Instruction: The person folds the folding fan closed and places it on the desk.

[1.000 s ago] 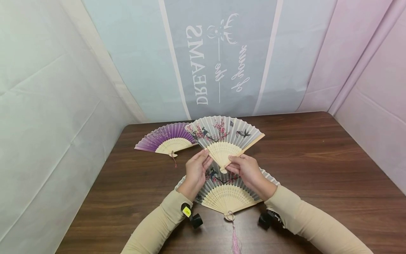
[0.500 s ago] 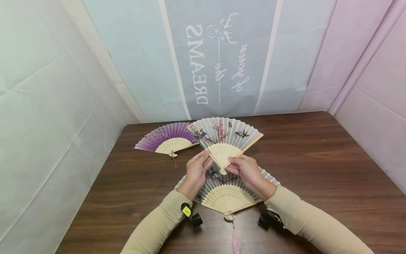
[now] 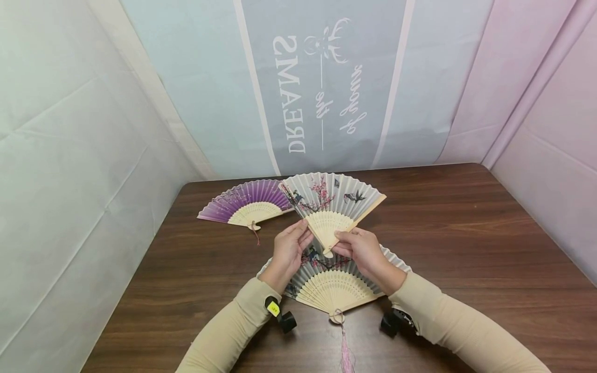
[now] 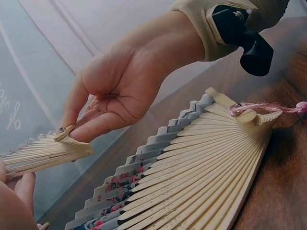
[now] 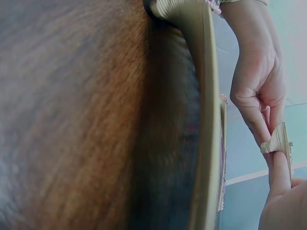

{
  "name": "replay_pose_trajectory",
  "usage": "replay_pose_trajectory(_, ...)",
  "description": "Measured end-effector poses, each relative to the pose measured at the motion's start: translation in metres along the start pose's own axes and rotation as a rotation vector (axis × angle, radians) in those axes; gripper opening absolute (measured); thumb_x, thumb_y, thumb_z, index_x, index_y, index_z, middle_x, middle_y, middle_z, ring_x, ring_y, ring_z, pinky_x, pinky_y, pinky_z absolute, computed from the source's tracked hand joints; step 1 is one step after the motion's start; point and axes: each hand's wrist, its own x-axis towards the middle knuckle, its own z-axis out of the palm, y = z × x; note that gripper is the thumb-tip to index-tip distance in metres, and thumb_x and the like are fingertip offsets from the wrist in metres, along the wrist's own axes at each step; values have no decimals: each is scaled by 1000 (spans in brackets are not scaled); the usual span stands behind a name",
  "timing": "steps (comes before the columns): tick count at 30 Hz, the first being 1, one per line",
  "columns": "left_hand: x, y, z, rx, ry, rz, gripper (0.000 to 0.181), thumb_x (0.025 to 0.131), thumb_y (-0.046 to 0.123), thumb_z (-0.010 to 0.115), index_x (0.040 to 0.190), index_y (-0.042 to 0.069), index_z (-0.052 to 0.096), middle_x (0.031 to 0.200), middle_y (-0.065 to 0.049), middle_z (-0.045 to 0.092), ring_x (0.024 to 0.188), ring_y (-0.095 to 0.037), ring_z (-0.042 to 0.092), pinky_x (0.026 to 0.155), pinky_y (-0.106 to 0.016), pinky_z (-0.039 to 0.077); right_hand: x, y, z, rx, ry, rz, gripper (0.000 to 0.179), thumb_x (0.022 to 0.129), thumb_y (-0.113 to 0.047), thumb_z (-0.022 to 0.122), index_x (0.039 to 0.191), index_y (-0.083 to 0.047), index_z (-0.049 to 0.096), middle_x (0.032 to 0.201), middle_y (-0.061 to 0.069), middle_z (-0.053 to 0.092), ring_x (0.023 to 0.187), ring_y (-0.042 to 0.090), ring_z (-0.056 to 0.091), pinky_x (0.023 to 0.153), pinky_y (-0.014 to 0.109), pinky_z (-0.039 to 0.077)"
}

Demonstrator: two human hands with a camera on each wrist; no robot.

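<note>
Behind the desk's far edge hangs a pale backdrop, on which we read "DREAMS", "the" and "of your", set sideways and mirrored. Going left to right, we find the purple fan spread just inside the far edge, toward the far left corner. Next, the left hand pinches the left side of the held fan; its wrist strap bears a yellow label, too small to read. We see the held fan opened above the desk's middle, partly covering the grey fan, whose pink tassel points toward the near edge. Last, the right hand grasps the held fan's right side.
</note>
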Motion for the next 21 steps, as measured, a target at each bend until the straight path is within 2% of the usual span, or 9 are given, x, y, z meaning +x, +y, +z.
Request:
replay_pose_trajectory(6,0,4,2,32,10,3,38,99,10,60,129,-13,56,93,-5,74,90,-13,73,91,-29,61,0,0,0,2,5,10,11,97,0,54,105,7,52,72,-3,71,64,5,71,71,18,64)
replay_pose_trajectory(10,1,9,2,45,34,18,40,99,11,61,131,-12,54,113,-20,71,105,-24,71,95,-31,59,0,0,0,-4,4,10,11,97,0,54,105,8,53,73,-3,70,64,5,71,71,18,64)
replay_pose_trajectory(14,3,13,1,48,36,24,42,100,12,60,135,-11,52,133,-28,59,124,-36,60,101,-35,56,-1,2,0,-19,2,5,9,97,-1,55,101,7,53,75,-2,70,66,5,71,72,18,64)
replay_pose_trajectory(17,4,13,1,62,53,33,40,99,11,61,133,-10,55,131,-27,61,119,-34,64,98,-34,58,-3,2,0,-30,4,4,7,97,-1,56,93,5,53,78,-3,70,67,5,71,72,18,64)
replay_pose_trajectory(21,6,12,0,61,84,54,34,97,8,63,127,-10,60,113,-19,72,94,-19,74,87,-28,63,-3,1,0,-26,9,1,7,97,-1,55,92,2,54,79,-3,70,67,6,70,73,19,64)
